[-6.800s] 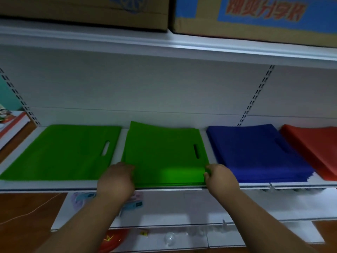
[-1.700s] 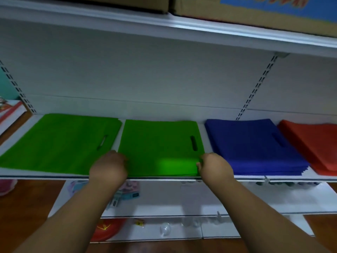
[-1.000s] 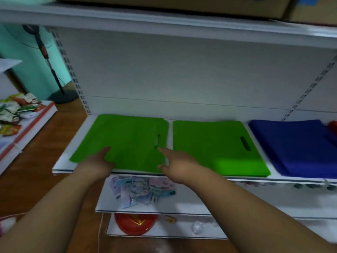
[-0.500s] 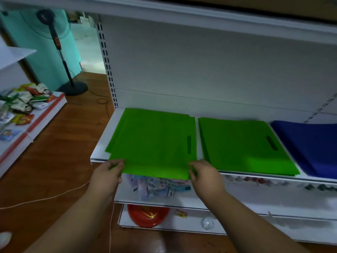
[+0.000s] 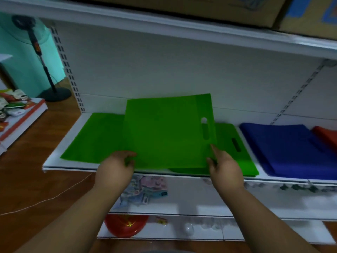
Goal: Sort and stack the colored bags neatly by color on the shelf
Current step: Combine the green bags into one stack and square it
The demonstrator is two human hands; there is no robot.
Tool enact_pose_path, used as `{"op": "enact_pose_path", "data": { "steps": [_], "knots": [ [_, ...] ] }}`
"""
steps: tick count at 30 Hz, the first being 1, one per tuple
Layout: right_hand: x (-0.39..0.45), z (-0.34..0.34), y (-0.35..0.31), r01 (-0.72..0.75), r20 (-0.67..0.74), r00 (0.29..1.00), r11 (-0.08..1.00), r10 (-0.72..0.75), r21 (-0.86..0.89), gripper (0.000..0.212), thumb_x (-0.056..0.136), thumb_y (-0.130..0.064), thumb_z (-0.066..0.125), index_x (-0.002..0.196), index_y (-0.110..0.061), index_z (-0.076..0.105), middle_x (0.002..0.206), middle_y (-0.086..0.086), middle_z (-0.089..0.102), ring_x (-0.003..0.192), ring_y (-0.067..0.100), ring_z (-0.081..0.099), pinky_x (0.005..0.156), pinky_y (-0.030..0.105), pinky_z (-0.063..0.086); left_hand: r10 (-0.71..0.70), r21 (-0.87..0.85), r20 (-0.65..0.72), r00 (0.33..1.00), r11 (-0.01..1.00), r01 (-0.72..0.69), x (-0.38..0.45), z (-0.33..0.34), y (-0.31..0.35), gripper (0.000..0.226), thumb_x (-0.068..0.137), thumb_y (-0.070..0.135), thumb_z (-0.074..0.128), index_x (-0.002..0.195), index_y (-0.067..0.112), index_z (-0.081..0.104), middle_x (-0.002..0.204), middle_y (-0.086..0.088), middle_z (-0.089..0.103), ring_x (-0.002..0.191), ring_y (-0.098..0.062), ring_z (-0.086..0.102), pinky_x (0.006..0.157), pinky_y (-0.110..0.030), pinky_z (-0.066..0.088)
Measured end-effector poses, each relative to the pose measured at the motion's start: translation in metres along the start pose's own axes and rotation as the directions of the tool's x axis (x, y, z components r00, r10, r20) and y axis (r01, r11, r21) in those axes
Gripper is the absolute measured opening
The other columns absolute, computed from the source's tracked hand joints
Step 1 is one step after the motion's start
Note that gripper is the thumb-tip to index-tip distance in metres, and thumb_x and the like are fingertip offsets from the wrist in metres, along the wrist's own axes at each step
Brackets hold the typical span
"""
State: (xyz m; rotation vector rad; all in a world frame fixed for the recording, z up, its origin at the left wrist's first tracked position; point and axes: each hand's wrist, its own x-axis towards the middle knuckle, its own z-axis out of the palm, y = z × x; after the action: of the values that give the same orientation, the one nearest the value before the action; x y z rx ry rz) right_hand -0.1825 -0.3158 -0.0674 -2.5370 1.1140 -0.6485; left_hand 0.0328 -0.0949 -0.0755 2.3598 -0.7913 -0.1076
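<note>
Here we have both hands on one green bag [image 5: 164, 132], lifted off the shelf [image 5: 54, 164] and tilted up toward us, handle slot on its right side. Our left hand [image 5: 116, 168] pinches the bag's lower left corner, fingers curled over the edge. Our right hand [image 5: 223, 165] grips the lower right corner just below the slot, index finger lying up along the edge.

On the shelf, left to right: a left green pile [image 5: 93, 139] lying flat, partly hidden behind the held bag; a right green pile [image 5: 237, 152] flat with its own slot showing, also partly covered by the held bag; then a blue pile [image 5: 284, 148] stacked flat; then a red pile [image 5: 326, 136] at the far right edge, overlapping the blue one's corner.

Above, the upper shelf [image 5: 182, 24] carries cardboard boxes [image 5: 218, 8], contents not visible. Below, a lower shelf [image 5: 237, 201] holds a loose heap of small packets [image 5: 144, 190]. Under that, a red bowl [image 5: 125, 225] sits on the bottom level, contents unclear. A standing fan [image 5: 36, 52] is on the wood floor [image 5: 27, 179] at far left.
</note>
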Motion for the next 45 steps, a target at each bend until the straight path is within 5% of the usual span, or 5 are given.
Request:
{"op": "enact_pose_path", "data": {
  "steps": [12, 23, 35, 42, 45],
  "knots": [
    [0.039, -0.065, 0.138, -0.074, 0.281, 0.949, 0.970, 0.140, -0.233, 0.042, 0.099, -0.030, 0.054, 0.137, -0.014, 0.052, 0.122, 0.012, 0.064, 0.106, 0.030, 0.062, 0.078, 0.036, 0.050, -0.038, 0.313, 0.160, 0.986, 0.949, -0.015, 0.002, 0.103, 0.131, 0.037, 0.095, 0.024, 0.051, 0.130, 0.033, 0.061, 0.126, -0.005, 0.060, 0.109, -0.025, 0.060, 0.084, -0.027, 0.045],
    [0.046, -0.064, 0.145, -0.027, 0.292, 0.945, 0.924, 0.148, -0.381, 0.024, 0.097, -0.035, 0.054, 0.111, -0.016, 0.061, 0.112, 0.008, 0.051, 0.091, 0.027, 0.062, 0.060, 0.028, 0.037, -0.020, 0.423, 0.093, 0.995, 0.906, -0.021, -0.013, 0.119, 0.144, 0.026, 0.086, 0.025, 0.059, 0.109, 0.021, 0.071, 0.107, -0.012, 0.054, 0.084, -0.034, 0.062, 0.066, -0.031, 0.045],
    [0.024, 0.007, -0.017, 0.148, 0.393, 0.907, 0.988, -0.154, 0.046, 0.047, 0.096, -0.037, 0.055, 0.141, -0.025, 0.049, 0.130, 0.005, 0.059, 0.117, 0.024, 0.055, 0.090, 0.027, 0.042, -0.225, -0.016, 0.166, 0.960, 0.973, 0.231, 0.014, 0.023, 0.045, 0.051, 0.091, 0.027, 0.060, 0.140, 0.026, 0.048, 0.077, -0.005, 0.065, 0.074, -0.021, 0.062, 0.061, -0.029, 0.041],
    [0.024, 0.066, -0.130, 0.040, 0.670, 0.743, 0.999, -0.012, -0.026, 0.071, 0.095, -0.048, 0.054, 0.154, -0.039, 0.016, 0.150, 0.006, 0.045, 0.122, 0.029, 0.055, 0.094, 0.030, 0.046, -0.329, 0.029, 0.270, 0.905, 0.942, 0.334, 0.038, -0.047, -0.050, 0.063, 0.092, 0.020, 0.058, 0.150, 0.026, 0.036, 0.131, -0.015, 0.059, 0.080, -0.020, 0.057, 0.069, -0.027, 0.047],
    [0.015, 0.073, -0.146, 0.039, 0.704, 0.705, 0.988, 0.079, -0.151, 0.073, 0.094, -0.051, 0.053, 0.155, -0.032, 0.018, 0.154, 0.007, 0.038, 0.124, 0.026, 0.053, 0.099, 0.032, 0.046, -0.307, 0.003, 0.322, 0.895, 0.946, 0.324, 0.028, -0.058, -0.075, 0.064, 0.090, 0.017, 0.058, 0.149, 0.029, 0.037, 0.092, -0.003, 0.069, 0.061, -0.013, 0.058, 0.048, -0.021, 0.044]
  ]
}}
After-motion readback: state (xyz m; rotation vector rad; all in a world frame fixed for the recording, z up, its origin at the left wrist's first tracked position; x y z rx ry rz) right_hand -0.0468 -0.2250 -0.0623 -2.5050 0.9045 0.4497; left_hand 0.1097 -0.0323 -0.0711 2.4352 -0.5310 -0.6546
